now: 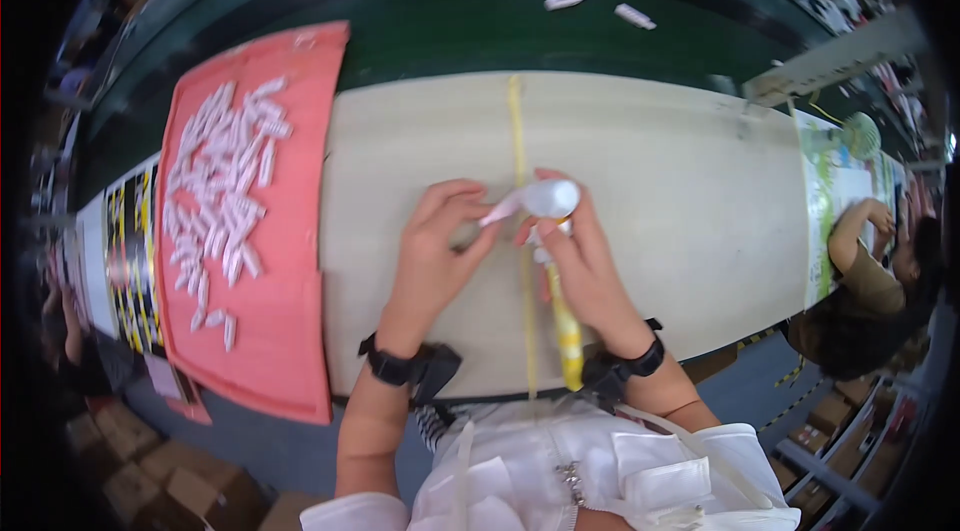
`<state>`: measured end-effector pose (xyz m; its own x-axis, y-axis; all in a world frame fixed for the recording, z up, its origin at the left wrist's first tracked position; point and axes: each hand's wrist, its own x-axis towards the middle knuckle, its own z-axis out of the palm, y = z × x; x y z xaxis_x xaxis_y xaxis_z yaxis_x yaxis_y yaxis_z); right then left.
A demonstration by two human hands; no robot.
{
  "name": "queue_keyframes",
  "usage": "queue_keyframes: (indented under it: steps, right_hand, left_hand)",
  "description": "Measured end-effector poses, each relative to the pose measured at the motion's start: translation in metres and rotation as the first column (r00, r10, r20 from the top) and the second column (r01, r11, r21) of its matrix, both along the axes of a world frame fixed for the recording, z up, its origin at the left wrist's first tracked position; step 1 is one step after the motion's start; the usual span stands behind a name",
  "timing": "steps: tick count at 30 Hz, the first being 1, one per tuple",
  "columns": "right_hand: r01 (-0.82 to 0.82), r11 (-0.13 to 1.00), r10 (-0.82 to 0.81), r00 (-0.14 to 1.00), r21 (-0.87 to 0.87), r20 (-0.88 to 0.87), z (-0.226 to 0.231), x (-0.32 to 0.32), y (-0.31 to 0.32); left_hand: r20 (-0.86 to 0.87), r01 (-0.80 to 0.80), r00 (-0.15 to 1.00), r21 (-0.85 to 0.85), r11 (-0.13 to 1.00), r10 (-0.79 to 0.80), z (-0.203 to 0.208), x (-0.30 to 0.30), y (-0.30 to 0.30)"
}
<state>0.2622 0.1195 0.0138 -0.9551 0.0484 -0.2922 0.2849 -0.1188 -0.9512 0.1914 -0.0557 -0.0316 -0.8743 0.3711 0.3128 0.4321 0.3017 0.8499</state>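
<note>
My right hand [585,266] is closed around a white round thing, like a small roll [552,199], over the middle of the table. From its left side a thin pink piece [505,208] reaches to the fingertips of my left hand [437,241], whose thumb and forefinger close on its end. Blur hides whether the pink piece and the roll are one. Below my right hand lies a long yellow thing [567,336], partly covered by the wrist; its kind is unclear. Small pale pink tubes [225,181] lie piled to the left of my left hand.
A pink mat [285,331] bears the pile on the left of the beige table [420,131]. Yellow tape [517,126] runs across the tabletop. Beyond is a dark green belt [450,21] with loose pale pieces [635,16]. A person [870,281] sits at the right, near a small fan [860,135].
</note>
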Motion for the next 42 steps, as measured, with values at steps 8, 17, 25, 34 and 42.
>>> queue_keyframes:
  steps: [8, 17, 25, 34, 42]
  right_hand:
    - [-0.168, 0.960, 0.173, 0.985, 0.225, -0.002, 0.001, -0.001, -0.010]
    - [-0.131, 0.918, 0.168, 0.983, 0.374, -0.067, -0.007, 0.002, -0.020]
    - [0.099, 0.957, -0.085, 0.994, 0.273, -0.064, -0.008, -0.006, -0.005]
    - [0.159, 0.978, -0.139, 0.979, 0.132, -0.149, -0.007, -0.003, -0.011]
    - [0.159, 0.973, -0.132, 0.978, 0.167, -0.161, -0.011, -0.004, -0.012]
  left_hand:
    - [-0.081, -0.090, 0.993, -0.115, 0.989, 0.081, -0.018, 0.003, -0.008]
    - [-0.086, -0.038, 0.996, -0.121, 0.992, 0.028, -0.017, 0.004, -0.010]
    - [0.153, 0.030, 0.987, 0.129, 0.991, -0.050, -0.002, 0.009, -0.002]
    - [0.584, -0.110, 0.750, 0.573, 0.812, -0.310, -0.001, 0.015, 0.006]
    - [0.481, -0.075, 0.848, 0.526, 0.847, -0.224, 0.001, 0.022, 0.007]
